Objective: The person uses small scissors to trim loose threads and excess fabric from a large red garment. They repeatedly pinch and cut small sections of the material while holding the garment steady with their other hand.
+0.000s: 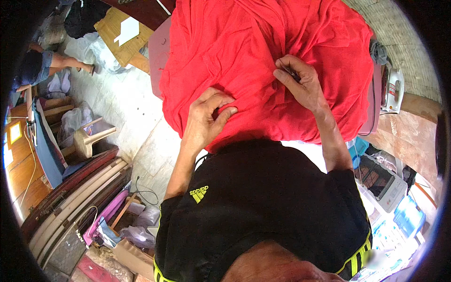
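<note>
A large red cloth (225, 51) lies in loose folds over the table in front of me and hangs toward my lap. On its near left part rests my left hand (206, 115), with thumb and fingers closed in a pinch on the red cloth. My right hand (303, 87) is farther right and a little farther away, above the folds. Its fingers are curled around a small dark tool (291, 73), mostly hidden in the palm, so its exact kind is unclear.
A clothes iron (394, 91) stands at the table's right edge (373, 101). On the left are a wooden board with white paper (126, 32), a plastic stool (89, 138) and stacked long boards (77, 202). Another person's legs (63, 61) show at far left.
</note>
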Demonstrator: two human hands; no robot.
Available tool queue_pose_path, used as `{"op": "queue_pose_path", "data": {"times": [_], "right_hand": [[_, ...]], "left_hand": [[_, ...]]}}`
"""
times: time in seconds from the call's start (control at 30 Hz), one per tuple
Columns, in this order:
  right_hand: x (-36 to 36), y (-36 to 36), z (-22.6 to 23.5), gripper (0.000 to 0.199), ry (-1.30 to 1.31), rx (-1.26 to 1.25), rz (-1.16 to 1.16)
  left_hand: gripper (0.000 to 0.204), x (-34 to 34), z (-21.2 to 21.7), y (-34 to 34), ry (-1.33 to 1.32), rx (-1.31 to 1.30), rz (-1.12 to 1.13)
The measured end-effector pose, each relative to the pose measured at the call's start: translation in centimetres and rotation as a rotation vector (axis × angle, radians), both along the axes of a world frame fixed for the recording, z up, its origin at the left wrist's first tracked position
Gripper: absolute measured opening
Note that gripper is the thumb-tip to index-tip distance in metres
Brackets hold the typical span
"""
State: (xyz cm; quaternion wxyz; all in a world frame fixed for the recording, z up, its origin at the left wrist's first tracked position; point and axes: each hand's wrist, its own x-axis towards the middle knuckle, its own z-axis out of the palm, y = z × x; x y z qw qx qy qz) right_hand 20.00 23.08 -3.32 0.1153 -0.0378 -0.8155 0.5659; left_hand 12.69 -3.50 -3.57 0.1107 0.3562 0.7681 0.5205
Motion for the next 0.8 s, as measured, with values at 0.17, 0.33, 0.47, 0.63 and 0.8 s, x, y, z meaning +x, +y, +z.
{"op": "queue_pose_path", "data": {"times": [0.17, 0.33, 0.47, 0.63, 0.8], "right_hand": [[0.3, 0.4, 0.1, 0.008, -0.068, -0.120, 0.018], [0.8, 0.8, -1.7, 0.008, 0.015, -0.194, 0.058], [0.9, 0.8, -1.3, 0.005, 0.260, -0.384, -0.057], [-2.9, -1.2, 6.8, 0.015, 0.209, -0.354, 0.104], [-8.7, -1.8, 4.7, 0.014, -0.085, -0.673, 0.476]], "left_hand": [[0.005, 0.6, 0.9, 0.3, -0.011, -0.100, 0.241], [0.033, 1.0, 1.8, 7.5, 0.397, 0.053, 0.118], [0.043, 2.4, -0.7, 10.4, 0.449, 0.044, 0.111], [0.048, 5.2, -1.2, 12.0, 0.695, -0.289, 0.211], [0.051, 5.8, -0.8, 11.2, 0.585, -0.301, 0.185]]}}
